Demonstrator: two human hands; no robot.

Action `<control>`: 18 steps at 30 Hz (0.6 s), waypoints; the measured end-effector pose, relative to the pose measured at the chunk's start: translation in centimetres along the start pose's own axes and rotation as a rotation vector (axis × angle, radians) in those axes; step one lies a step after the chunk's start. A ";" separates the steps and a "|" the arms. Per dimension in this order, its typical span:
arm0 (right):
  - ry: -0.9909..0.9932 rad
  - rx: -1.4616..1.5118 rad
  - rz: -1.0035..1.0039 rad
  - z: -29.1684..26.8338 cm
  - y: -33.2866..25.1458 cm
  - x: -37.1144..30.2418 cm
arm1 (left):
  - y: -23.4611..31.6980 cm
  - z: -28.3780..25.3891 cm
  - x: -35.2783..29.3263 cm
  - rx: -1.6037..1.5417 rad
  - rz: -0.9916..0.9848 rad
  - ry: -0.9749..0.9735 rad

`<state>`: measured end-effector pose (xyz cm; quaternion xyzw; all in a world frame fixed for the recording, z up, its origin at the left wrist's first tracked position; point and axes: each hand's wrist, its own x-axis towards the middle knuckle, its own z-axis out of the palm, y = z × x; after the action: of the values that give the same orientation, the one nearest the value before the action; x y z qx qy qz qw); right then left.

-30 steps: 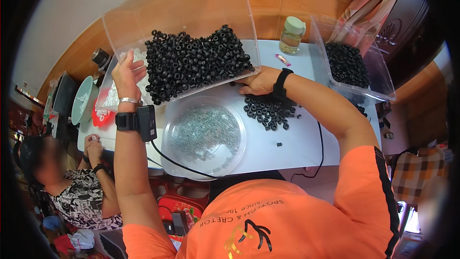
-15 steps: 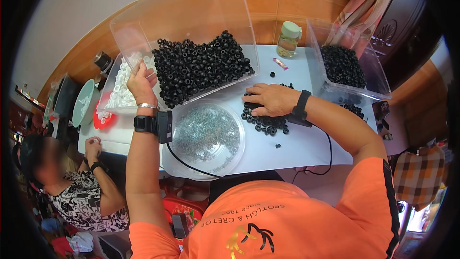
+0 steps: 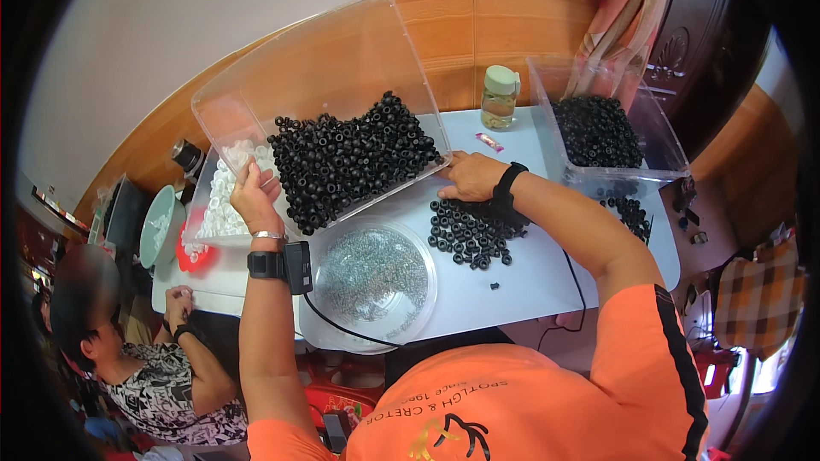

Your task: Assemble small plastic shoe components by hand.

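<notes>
A large clear plastic bin (image 3: 342, 43), tilted up at its far side, holds many small black rings (image 3: 350, 158). At its left edge my left hand (image 3: 256, 198) is closed on the wall, fingertips raised. My right hand (image 3: 475, 177) is at the bin's front right corner, its fingers closed on that corner and partly hidden, thumb low. Loose black rings (image 3: 474, 235) lie spread on the table just below my right hand. A round clear tub (image 3: 431, 277) with small shiny metal pieces sits in front of the bin.
A second clear bin (image 3: 662, 172) of black parts stands at the right, near a lidded bottle (image 3: 500, 102) and a wrapped sweet (image 3: 489, 142). White pieces (image 3: 224, 209) fill a container at the left, beside a green basin (image 3: 162, 226). A co-worker (image 3: 162, 376) sits at the left.
My right hand has moved from the loose rings up and left to the bin's corner, uncovering the rings. My left hand stays on the bin's left edge. The whole view has shifted.
</notes>
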<state>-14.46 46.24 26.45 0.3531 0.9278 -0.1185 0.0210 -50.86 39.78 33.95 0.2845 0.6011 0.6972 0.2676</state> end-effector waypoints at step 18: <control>0.000 0.158 0.006 -4.1 -4.4 -3.6 | -0.2 0.0 1.0 -0.063 0.010 -0.090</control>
<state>-14.51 41.67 31.78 0.3566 0.9144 -0.1913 -0.0064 -51.52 40.57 33.81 0.3100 0.5649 0.7035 0.2996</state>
